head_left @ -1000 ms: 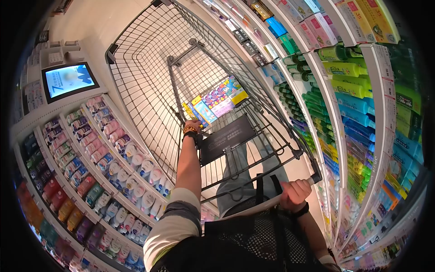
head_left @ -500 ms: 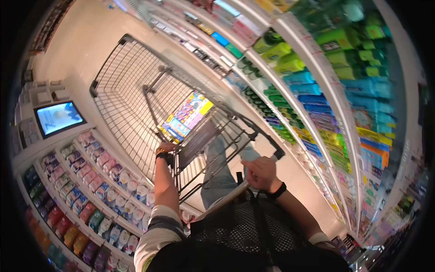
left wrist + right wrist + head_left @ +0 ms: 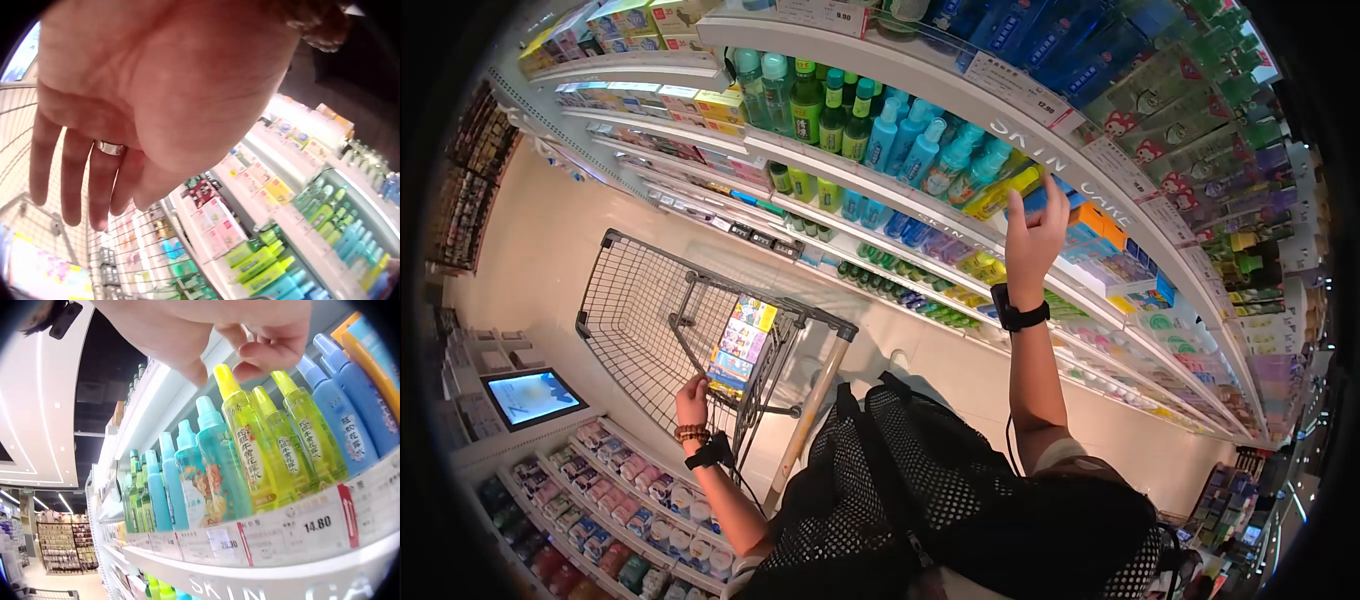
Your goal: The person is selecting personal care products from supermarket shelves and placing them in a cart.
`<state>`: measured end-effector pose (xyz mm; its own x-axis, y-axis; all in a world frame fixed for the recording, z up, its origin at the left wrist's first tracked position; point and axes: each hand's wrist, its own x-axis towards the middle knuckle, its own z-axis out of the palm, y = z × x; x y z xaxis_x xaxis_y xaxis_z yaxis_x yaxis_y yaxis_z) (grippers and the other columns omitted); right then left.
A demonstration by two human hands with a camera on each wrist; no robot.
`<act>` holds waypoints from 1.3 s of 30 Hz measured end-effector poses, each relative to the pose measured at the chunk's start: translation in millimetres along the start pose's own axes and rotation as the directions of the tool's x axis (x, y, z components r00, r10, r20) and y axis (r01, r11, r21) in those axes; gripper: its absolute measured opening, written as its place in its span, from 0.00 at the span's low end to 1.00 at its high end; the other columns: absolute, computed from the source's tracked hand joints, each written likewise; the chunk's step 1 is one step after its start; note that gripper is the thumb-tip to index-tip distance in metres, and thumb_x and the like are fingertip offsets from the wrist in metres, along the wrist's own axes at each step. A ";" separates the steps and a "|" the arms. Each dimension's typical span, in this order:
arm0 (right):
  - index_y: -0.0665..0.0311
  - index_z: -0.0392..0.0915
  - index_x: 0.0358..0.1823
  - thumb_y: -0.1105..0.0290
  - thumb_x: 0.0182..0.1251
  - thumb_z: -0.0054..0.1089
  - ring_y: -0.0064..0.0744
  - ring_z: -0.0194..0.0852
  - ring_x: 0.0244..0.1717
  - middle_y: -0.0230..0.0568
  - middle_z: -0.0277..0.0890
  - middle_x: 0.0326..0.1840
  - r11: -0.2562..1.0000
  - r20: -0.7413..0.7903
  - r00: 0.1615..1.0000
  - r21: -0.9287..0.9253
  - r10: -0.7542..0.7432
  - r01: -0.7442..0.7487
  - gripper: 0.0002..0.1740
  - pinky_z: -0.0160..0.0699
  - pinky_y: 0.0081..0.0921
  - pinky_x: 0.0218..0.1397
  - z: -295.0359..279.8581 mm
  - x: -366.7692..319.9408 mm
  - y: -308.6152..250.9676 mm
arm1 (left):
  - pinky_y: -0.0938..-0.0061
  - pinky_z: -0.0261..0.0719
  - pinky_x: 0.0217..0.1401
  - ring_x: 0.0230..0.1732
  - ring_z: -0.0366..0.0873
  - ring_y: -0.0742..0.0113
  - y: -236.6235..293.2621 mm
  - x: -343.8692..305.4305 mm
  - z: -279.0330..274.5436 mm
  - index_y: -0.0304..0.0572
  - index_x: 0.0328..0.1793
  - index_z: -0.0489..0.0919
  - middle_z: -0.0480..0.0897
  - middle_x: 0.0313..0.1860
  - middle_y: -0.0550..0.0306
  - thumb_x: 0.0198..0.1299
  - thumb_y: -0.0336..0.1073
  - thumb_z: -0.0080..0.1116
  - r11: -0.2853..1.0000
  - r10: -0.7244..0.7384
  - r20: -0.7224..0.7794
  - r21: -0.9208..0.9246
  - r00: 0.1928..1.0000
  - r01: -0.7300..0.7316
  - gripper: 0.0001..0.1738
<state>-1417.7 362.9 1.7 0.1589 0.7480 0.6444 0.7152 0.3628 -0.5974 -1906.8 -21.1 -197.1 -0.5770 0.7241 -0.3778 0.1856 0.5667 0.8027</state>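
My right hand (image 3: 1036, 240) reaches to the shelf on the right, thumb and fingers apart. In the right wrist view its thumb and curved fingers are on either side of the yellow cap of a spray bottle (image 3: 253, 447) of yellow-green liquid. Two similar yellow bottles (image 3: 309, 434) stand just behind and beside it. My left hand (image 3: 691, 403) is over the near side of the shopping cart (image 3: 635, 300). In the left wrist view its fingers (image 3: 75, 181) point down, loose and apart, with a ring on one.
Turquoise bottles (image 3: 219, 462) and blue bottles (image 3: 344, 419) flank the yellow ones above a price-tag rail (image 3: 294, 528). A colourful box (image 3: 743, 340) lies in the cart. A lit screen (image 3: 531, 397) and a shelf of packs (image 3: 615, 465) are on the left.
My view has turned toward the right-hand shelves. The right hand has left the cart's handle and risen to the yellow bottles. My left hand stays by the cart.
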 end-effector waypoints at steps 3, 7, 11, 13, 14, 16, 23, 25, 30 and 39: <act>0.66 0.77 0.58 0.63 0.67 0.72 0.34 0.74 0.24 0.45 0.79 0.33 0.999 0.187 0.982 -0.009 0.039 -0.038 0.23 0.70 0.29 0.29 -6.9 -2.8 4.7 | 0.72 0.82 0.56 0.52 0.87 0.63 70.4 -34.8 33.8 0.30 0.63 0.81 0.88 0.51 0.47 0.74 0.30 0.53 0.996 0.091 0.017 -0.007 0.996 -0.091 0.17; 0.60 0.81 0.54 0.64 0.63 0.75 0.30 0.77 0.22 0.37 0.83 0.28 0.935 0.191 0.951 0.306 -0.242 0.177 0.20 0.72 0.26 0.26 -57.4 -23.7 -20.3 | 0.73 0.84 0.51 0.50 0.88 0.65 167.6 -73.2 93.0 0.32 0.58 0.84 0.89 0.50 0.48 0.73 0.31 0.55 0.944 0.320 0.042 -0.099 0.947 -0.315 0.14; 0.67 0.79 0.54 0.70 0.67 0.71 0.21 0.77 0.19 0.38 0.87 0.33 0.677 0.536 0.837 0.658 -0.113 -0.330 0.18 0.75 0.19 0.23 -98.2 -46.1 -73.7 | 0.71 0.81 0.61 0.59 0.83 0.64 278.9 -109.9 151.5 0.35 0.70 0.76 0.84 0.59 0.49 0.72 0.27 0.56 0.804 0.576 0.260 -0.350 0.775 -0.480 0.21; 0.69 0.74 0.55 0.70 0.74 0.64 0.19 0.75 0.16 0.37 0.84 0.28 0.381 0.849 0.524 0.507 -0.067 -0.773 0.15 0.72 0.17 0.18 -87.8 -45.9 -86.6 | 0.70 0.82 0.60 0.56 0.83 0.65 316.3 -118.3 170.5 0.33 0.73 0.71 0.82 0.61 0.50 0.74 0.27 0.52 0.739 0.602 0.443 -0.623 0.665 -0.255 0.23; 0.69 0.74 0.54 0.69 0.75 0.63 0.20 0.75 0.15 0.38 0.83 0.28 0.322 0.869 0.485 0.488 -0.096 -0.811 0.13 0.72 0.18 0.17 -82.5 -45.1 -92.8 | 0.72 0.82 0.60 0.56 0.82 0.69 325.7 -119.5 171.9 0.32 0.73 0.71 0.83 0.59 0.52 0.75 0.27 0.51 0.786 0.540 0.548 -0.600 0.639 -0.150 0.22; 0.69 0.75 0.53 0.70 0.74 0.64 0.19 0.75 0.15 0.37 0.83 0.27 0.343 0.879 0.463 0.473 -0.115 -0.811 0.13 0.71 0.17 0.17 -72.5 -56.0 -95.2 | 0.70 0.82 0.60 0.55 0.81 0.72 328.4 -128.5 173.0 0.31 0.71 0.72 0.82 0.56 0.56 0.76 0.30 0.49 0.827 0.515 0.574 -0.528 0.636 -0.193 0.20; 0.70 0.73 0.64 0.70 0.74 0.63 0.20 0.79 0.25 0.43 0.86 0.41 0.575 0.918 0.366 0.385 -0.155 -0.722 0.21 0.77 0.15 0.26 -53.5 -122.0 -123.9 | 0.75 0.84 0.52 0.48 0.84 0.73 261.6 -143.7 159.3 0.33 0.67 0.74 0.83 0.49 0.58 0.71 0.32 0.62 0.875 0.410 0.447 -0.438 0.795 -0.205 0.22; 0.67 0.68 0.73 0.70 0.75 0.61 0.25 0.82 0.36 0.47 0.84 0.51 0.506 0.875 0.457 0.470 -0.160 -0.723 0.27 0.83 0.22 0.37 -30.8 -152.7 -126.7 | 0.74 0.85 0.48 0.46 0.86 0.70 232.5 -138.5 136.6 0.33 0.66 0.74 0.83 0.48 0.58 0.70 0.32 0.63 0.838 0.282 0.192 -0.526 0.940 -0.144 0.21; 0.65 0.65 0.76 0.65 0.72 0.64 0.37 0.84 0.43 0.48 0.83 0.50 0.919 0.934 0.270 0.304 -0.236 -0.251 0.33 0.82 0.33 0.48 10.0 -240.1 -124.8 | 0.71 0.87 0.39 0.40 0.88 0.65 67.2 -51.1 19.8 0.34 0.60 0.76 0.84 0.39 0.53 0.66 0.31 0.65 0.944 -0.101 -0.477 -0.324 0.873 -0.067 0.19; 0.62 0.86 0.47 0.71 0.56 0.53 0.35 0.75 0.27 0.33 0.77 0.27 0.845 0.762 0.377 0.421 -0.527 0.329 0.18 0.68 0.34 0.36 59.0 -301.0 -110.3 | 0.58 0.84 0.46 0.46 0.88 0.50 -358.0 105.0 49.1 0.35 0.47 0.84 0.88 0.46 0.43 0.70 0.45 0.55 0.636 -0.674 -0.157 0.375 0.722 0.675 0.18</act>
<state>-1584.5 130.5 -154.6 -0.8354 0.5144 0.1935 0.3701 0.7869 -0.4937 -1994.8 -128.6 -546.9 -0.6665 0.0795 -0.7413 0.0269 0.9962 0.0826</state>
